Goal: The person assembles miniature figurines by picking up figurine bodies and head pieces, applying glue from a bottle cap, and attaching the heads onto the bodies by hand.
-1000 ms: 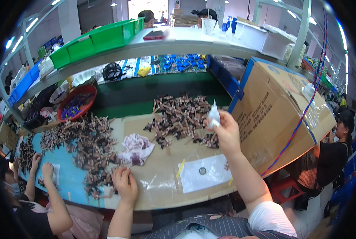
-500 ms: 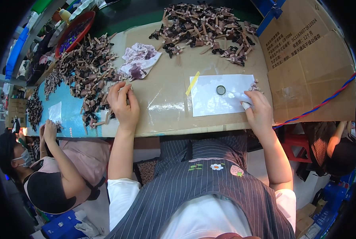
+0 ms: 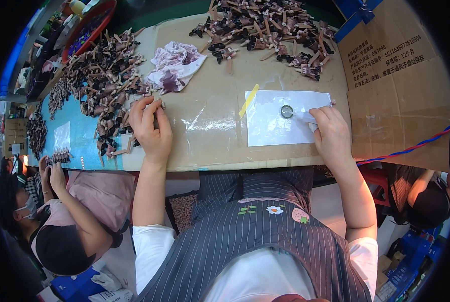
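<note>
The right hand [image 3: 332, 135] has its grip closed on a small white tube [image 3: 305, 118], whose tip points at a little round cap [image 3: 287, 111]; the left hand [image 3: 152, 130] has its fingers curled around one small dark piece [image 3: 156, 111] at the edge of the nearer heap, though the fisheye blur makes it hard to tell how firmly it is pinched.

Both hands rest on the counter [image 3: 210, 131], a long surface covered in brown cardboard and clear tape. To the right of it stands a large open cardboard box [image 3: 401, 85], with a twisted red and blue cord [image 3: 411, 147] running across its lower edge. To the far left, the counter turns into a blue mat [image 3: 84, 146], where another person's hands [image 3: 53, 173] work at their own spot.

Two heaps of small dark figure parts with tan limbs lie on the counter: one heap [image 3: 104, 75] spreads to the left of the left hand, and the other heap [image 3: 270, 30] sits at the far side, well apart from the right hand. Between them lies a crumpled stained rag [image 3: 177, 65]. Under the right hand's fingers is a white sheet [image 3: 280, 126], bearing the round cap, and a yellow strip [image 3: 248, 100] lies at its left corner.
</note>
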`<move>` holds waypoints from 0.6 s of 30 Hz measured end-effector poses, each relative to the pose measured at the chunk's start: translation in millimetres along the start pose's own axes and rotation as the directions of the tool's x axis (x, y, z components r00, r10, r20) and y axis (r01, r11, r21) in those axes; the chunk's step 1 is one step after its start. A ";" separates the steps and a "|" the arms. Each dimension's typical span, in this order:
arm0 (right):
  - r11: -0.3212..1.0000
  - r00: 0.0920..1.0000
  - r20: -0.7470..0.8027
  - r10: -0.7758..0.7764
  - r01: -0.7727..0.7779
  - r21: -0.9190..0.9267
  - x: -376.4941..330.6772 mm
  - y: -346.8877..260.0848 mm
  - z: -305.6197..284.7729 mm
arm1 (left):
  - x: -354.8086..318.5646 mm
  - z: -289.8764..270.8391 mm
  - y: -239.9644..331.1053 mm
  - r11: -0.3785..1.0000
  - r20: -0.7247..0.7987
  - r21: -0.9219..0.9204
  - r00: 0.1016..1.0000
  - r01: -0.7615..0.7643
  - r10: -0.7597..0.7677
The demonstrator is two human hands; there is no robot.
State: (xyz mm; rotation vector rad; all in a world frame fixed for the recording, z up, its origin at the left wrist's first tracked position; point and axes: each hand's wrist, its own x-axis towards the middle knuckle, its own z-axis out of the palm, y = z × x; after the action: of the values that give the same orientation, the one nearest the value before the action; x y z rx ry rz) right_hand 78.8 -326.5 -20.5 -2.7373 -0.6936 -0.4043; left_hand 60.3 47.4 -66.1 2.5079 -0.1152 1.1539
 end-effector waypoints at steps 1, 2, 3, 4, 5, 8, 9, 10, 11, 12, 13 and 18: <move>1.000 1.000 0.007 0.002 -0.002 -0.007 0.6 0.3 -0.4 | 0.2 0.4 -0.3 1.000 -0.001 -0.001 1.000 -0.002 0.002; 1.000 1.000 0.009 0.000 0.000 -0.007 1.3 0.6 -0.6 | 0.4 0.2 -0.6 1.000 -0.001 -0.001 1.000 0.000 0.000; 1.000 1.000 0.013 0.000 0.000 -0.004 1.7 1.0 -1.1 | 0.7 -0.1 -0.6 1.000 0.002 -0.006 1.000 0.001 -0.001; 1.000 1.000 0.017 -0.001 0.001 -0.001 1.9 1.4 -1.4 | 0.7 -0.3 -0.7 1.000 0.004 -0.010 1.000 0.002 -0.002; 1.000 1.000 0.017 -0.002 0.002 -0.001 1.6 1.6 -1.6 | 0.3 -0.5 -0.9 1.000 0.003 -0.010 1.000 0.004 -0.004; 1.000 0.999 0.035 0.000 0.000 0.000 0.0 0.8 -3.0 | -1.5 -1.8 -1.6 1.000 -0.006 -0.011 1.000 0.010 -0.010; 1.000 0.999 0.032 0.002 -0.002 0.004 -1.3 1.4 -3.4 | -1.5 -1.2 -1.0 1.000 -0.009 -0.018 1.000 0.009 -0.009; 1.000 1.000 0.029 0.004 -0.004 0.007 -2.8 2.0 -3.5 | -1.8 -0.8 -0.5 1.000 -0.012 -0.024 1.000 0.008 -0.008; 1.000 1.000 0.028 0.006 -0.006 0.009 -4.7 2.6 -2.9 | -2.8 -0.7 -0.1 1.000 -0.010 -0.024 1.000 0.006 -0.006; 1.000 1.000 0.030 0.010 -0.010 0.016 -5.4 2.0 -2.6 | -3.6 -1.4 -0.8 1.000 -0.009 -0.025 1.000 0.013 -0.013; 1.000 0.999 0.032 0.015 -0.016 0.024 -6.4 1.4 -2.4 | -4.4 -2.3 -1.0 0.999 -0.007 -0.026 1.000 0.019 -0.019; 0.999 0.999 0.035 0.035 -0.036 0.034 -8.2 1.0 -1.0 | -4.9 -2.5 -1.0 1.000 0.000 -0.021 1.000 0.015 -0.015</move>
State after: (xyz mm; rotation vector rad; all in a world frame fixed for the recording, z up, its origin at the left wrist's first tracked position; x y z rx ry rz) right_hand 72.2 -331.2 -22.5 -2.7260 -0.6537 -0.3353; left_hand 55.5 48.9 -68.5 2.4862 -0.1081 1.1412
